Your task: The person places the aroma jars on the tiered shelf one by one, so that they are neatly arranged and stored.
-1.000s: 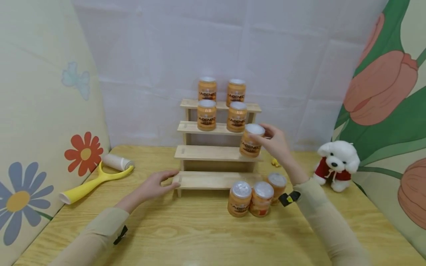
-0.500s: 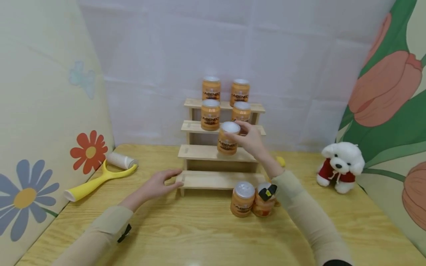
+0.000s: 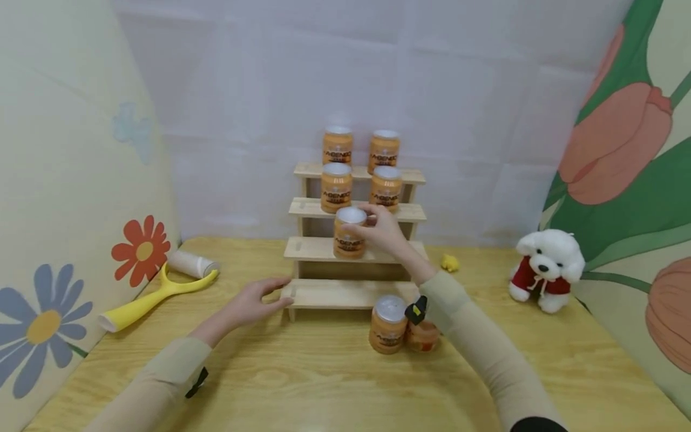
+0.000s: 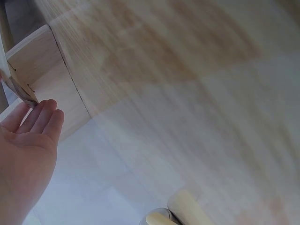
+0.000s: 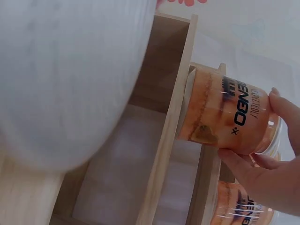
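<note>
My right hand [image 3: 385, 233] pinches an orange can [image 3: 348, 241] with a pale lid, thumb and fingers around its upper part. The can is upright at the left half of the second-lowest step of a wooden tiered shelf [image 3: 356, 294]; whether it bears on the board I cannot tell. In the right wrist view, the held can's [image 5: 225, 112] base meets the board edge. My left hand [image 3: 256, 302] is at the left end of the lowest step. In the left wrist view its straight fingers [image 4: 44, 119] touch the board's corner; the thumb is hidden there.
Matching cans stand in pairs on the upper steps, such as one can [image 3: 336, 191]. Another can [image 3: 387, 330] stands on the table before the shelf, others partly behind my right sleeve. A yellow lint roller [image 3: 156, 297] lies left; a plush dog [image 3: 546, 270] sits right.
My right hand has carried the can leftward along the second-lowest step, from its right end to its left half. The left hand has stayed at the shelf's end.
</note>
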`<state>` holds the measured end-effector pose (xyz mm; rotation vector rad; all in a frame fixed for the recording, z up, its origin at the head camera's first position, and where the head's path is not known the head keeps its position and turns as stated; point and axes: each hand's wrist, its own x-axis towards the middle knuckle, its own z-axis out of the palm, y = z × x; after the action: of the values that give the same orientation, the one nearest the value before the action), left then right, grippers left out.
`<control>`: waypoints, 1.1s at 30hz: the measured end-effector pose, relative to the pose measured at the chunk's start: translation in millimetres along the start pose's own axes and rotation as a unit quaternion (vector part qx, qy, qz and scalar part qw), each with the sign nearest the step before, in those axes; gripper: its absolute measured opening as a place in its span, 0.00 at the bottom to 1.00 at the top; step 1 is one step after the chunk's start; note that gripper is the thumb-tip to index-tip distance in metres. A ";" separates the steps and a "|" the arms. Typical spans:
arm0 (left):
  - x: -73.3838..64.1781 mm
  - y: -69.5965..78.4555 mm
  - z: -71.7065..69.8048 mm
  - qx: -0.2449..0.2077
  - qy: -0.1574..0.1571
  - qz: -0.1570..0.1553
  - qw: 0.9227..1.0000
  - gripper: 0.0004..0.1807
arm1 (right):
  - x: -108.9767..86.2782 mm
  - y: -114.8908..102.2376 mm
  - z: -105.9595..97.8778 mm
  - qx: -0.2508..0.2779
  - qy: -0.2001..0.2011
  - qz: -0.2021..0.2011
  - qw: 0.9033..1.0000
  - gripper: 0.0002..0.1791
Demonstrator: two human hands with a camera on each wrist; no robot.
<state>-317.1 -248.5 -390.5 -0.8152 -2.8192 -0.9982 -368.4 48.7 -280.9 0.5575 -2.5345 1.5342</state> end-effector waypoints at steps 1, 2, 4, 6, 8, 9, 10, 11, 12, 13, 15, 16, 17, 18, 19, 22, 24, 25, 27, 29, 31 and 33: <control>-0.1 0.4 0.0 -0.001 0.000 0.000 1.000 0.33 | 0.6 -1.0 -0.2 -0.003 -0.004 0.000 1.000 0.32; 0.0 1.0 0.0 -0.001 0.000 0.001 1.000 0.33 | 1.3 -2.0 -0.3 -0.005 -0.007 0.001 1.000 0.31; 0.1 1.4 -0.6 -0.002 0.002 0.003 1.000 0.32 | 2.6 -4.8 0.5 -0.001 -0.014 0.003 1.000 0.31; 0.2 0.9 -1.4 -0.003 0.002 0.004 1.000 0.32 | 4.0 -6.7 2.3 0.002 -0.017 0.006 1.000 0.32; 0.8 0.1 -1.6 -0.002 0.003 0.006 1.000 0.32 | 5.2 -7.8 4.2 0.004 -0.020 0.008 1.000 0.34; 1.3 -0.4 -1.5 -0.001 0.004 0.008 1.000 0.32 | 5.7 -8.0 5.1 0.004 -0.021 0.008 1.000 0.34; 1.6 -1.0 -1.3 0.001 0.004 0.009 1.000 0.32 | 6.3 -7.7 6.0 0.002 -0.020 0.011 1.000 0.35; 1.9 -1.3 -1.0 0.001 0.004 0.010 1.000 0.32 | 6.8 -7.4 7.1 0.002 -0.019 0.014 1.000 0.35; 2.2 -1.9 -0.6 0.002 0.005 0.010 1.000 0.32 | 7.2 -6.9 8.0 0.001 -0.016 0.017 1.000 0.36; 2.5 -2.3 -0.2 0.003 0.005 0.011 1.000 0.32 | 7.6 -6.5 9.0 0.000 -0.014 0.021 1.000 0.36; 2.8 -2.6 0.5 0.002 0.006 0.011 1.000 0.32 | 8.6 -5.2 10.8 0.000 -0.009 0.027 1.000 0.36; 2.9 -2.5 0.8 0.001 0.006 0.011 1.000 0.32 | 8.9 -4.7 11.8 0.001 -0.007 0.030 1.000 0.36; 3.1 -2.4 1.0 0.000 0.006 0.010 1.000 0.32 | 9.6 -4.5 12.8 0.003 -0.004 0.031 1.000 0.36; 3.2 -1.9 1.2 0.000 0.006 0.010 1.000 0.32 | 10.0 -4.6 13.5 0.002 -0.002 0.031 1.000 0.36; 2.6 -1.5 1.0 0.000 0.006 0.009 1.000 0.32 | 10.5 -5.1 14.6 0.004 -0.001 0.031 1.000 0.36; 1.3 0.3 0.3 -0.001 0.005 0.003 1.000 0.32 | 11.8 -6.8 17.0 0.007 0.000 0.029 1.000 0.36; 0.7 1.4 -0.4 0.001 0.004 0.002 1.000 0.32 | 12.6 -7.5 17.5 0.007 -0.001 0.027 1.000 0.37; 0.6 1.7 -0.7 0.001 0.005 0.000 1.000 0.32 | 13.0 -7.5 17.7 0.006 -0.002 0.026 1.000 0.37; 0.4 2.3 -1.5 0.000 0.004 -0.004 1.000 0.32 | 14.0 -7.2 18.0 0.002 -0.005 0.022 1.000 0.37; -0.1 2.8 -2.2 0.000 0.004 -0.005 1.000 0.32 | 14.5 -6.8 18.2 -0.001 -0.009 0.018 1.000 0.38; -0.3 3.2 -2.1 -0.001 0.004 -0.008 1.000 0.33 | 14.8 -6.0 18.2 -0.002 -0.013 0.015 1.000 0.38; -0.9 3.8 -1.4 0.002 0.003 -0.004 1.000 0.32 | 14.7 -5.0 18.0 0.000 -0.017 0.012 1.000 0.38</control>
<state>-314.7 -247.2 -387.4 -0.8003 -2.8210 -0.9932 -378.6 27.3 -281.0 0.5616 -2.5757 1.5454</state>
